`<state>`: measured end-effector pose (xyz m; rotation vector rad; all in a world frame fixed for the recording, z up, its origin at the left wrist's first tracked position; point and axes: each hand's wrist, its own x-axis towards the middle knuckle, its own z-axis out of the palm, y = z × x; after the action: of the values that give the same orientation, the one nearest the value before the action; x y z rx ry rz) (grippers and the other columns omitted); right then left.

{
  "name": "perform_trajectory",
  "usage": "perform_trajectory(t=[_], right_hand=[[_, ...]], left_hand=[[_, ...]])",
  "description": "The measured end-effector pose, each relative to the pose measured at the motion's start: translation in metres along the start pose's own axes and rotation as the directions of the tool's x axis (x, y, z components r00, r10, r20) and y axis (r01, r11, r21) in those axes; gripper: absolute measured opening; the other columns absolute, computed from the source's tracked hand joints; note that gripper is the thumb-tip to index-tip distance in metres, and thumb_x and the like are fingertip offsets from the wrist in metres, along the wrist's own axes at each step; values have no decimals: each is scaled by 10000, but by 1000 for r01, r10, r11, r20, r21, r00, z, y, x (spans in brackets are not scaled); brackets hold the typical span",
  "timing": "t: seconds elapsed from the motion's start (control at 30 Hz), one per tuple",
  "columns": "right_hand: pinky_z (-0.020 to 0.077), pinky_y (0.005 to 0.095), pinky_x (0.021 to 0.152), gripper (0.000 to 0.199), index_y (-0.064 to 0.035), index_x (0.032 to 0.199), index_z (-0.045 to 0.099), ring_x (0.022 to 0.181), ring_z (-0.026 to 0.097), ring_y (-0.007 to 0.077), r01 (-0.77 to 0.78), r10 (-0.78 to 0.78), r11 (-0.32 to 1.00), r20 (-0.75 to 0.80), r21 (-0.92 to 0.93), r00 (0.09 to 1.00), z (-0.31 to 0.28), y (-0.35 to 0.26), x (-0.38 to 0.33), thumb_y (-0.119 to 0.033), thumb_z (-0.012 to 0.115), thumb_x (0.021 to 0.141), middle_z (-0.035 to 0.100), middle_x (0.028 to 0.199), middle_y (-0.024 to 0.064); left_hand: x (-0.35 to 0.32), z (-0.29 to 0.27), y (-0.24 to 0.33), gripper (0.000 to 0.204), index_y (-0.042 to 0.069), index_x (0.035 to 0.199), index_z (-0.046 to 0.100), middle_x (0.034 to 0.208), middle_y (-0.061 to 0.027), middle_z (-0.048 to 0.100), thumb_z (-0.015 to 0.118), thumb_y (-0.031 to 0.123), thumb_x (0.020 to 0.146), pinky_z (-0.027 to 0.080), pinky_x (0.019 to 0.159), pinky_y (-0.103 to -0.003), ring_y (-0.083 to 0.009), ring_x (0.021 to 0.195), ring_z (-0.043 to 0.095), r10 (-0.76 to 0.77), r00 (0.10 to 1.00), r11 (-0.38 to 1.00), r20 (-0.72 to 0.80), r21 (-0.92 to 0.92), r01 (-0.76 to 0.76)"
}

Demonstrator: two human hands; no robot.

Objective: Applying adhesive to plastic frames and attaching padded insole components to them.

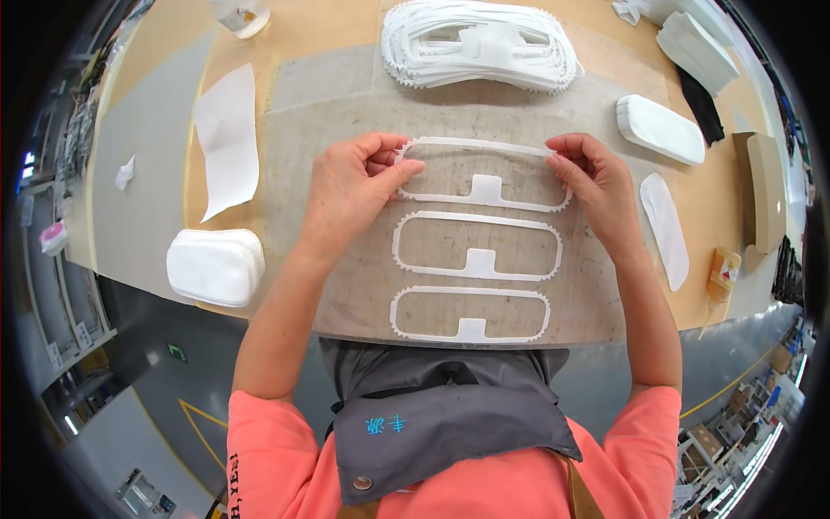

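Observation:
Both hands pinch the ends of a thin white frame-shaped cutout (pixel 486 189), which has notched ends and a square tab on its near side. My left hand (pixel 354 177) closes on its left end between thumb and fingers, and my right hand (pixel 596 177) grips its upper right corner. Closer to me, a second white cutout (pixel 478 261) of the same shape lies flat on the worktop. A third cutout (pixel 472 329) lies near the table's front edge. Beyond my hands rests a thick pile of such cutouts (pixel 480 48).
A stack of white oblong pads (pixel 214 266) sits at the left, below a white sheet (pixel 229 143). On the right are another pad stack (pixel 661 130), a single white oval piece (pixel 665 232), a cardboard box (pixel 764 195) and a small yellowish bottle (pixel 723 275). A clear cup (pixel 241 16) stands far left.

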<state>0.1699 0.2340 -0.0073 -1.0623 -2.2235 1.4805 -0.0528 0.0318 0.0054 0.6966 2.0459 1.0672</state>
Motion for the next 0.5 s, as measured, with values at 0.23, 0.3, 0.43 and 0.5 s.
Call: perform_trajectory(t=[0.23, 0.3, 0.43, 0.5], right_hand=[[471, 366, 991, 352, -61, 1235, 671, 1183, 577, 283, 262, -393, 812, -156, -521, 906, -7, -12, -17, -233, 738, 936, 590, 1334, 123], [462, 377, 1012, 358, -78, 1255, 668, 1226, 560, 302, 245, -390, 819, -192, -518, 901, -18, -14, -26, -244, 729, 944, 570, 1373, 122], [480, 365, 973, 309, -95, 1258, 676, 1236, 567, 261, 190, -419, 810, -320, -555, 850, -65, -4, -45, -251, 678, 991, 595, 1358, 94], [481, 347, 958, 317, -95, 1253, 681, 1233, 568, 247, 47, -404, 790, -462, -611, 789, -107, 10, -66, -298, 652, 1011, 604, 1345, 89]], left_hand=[[-8, 12, 0, 802, 51, 1491, 485, 1448, -152, 501, 802, 387, 836, 440, 1052, -436, -305, 1285, 507, 580, 813, 693, -56, 558, -456], [-8, 31, 8, 878, 79, 1560, 400, 1572, -153, 401, 737, 492, 863, 338, 1154, -482, -321, 1430, 394, 694, 717, 558, 59, 584, -589], [4, 82, 24, 922, 107, 1604, 319, 1672, -140, 268, 561, 666, 912, 135, 1249, -541, -312, 1559, 204, 733, 584, 346, 349, 548, -762], [9, 101, 21, 956, 111, 1616, 292, 1693, -132, 223, 509, 717, 909, 82, 1258, -557, -311, 1579, 151, 657, 589, 320, 471, 533, -783]])
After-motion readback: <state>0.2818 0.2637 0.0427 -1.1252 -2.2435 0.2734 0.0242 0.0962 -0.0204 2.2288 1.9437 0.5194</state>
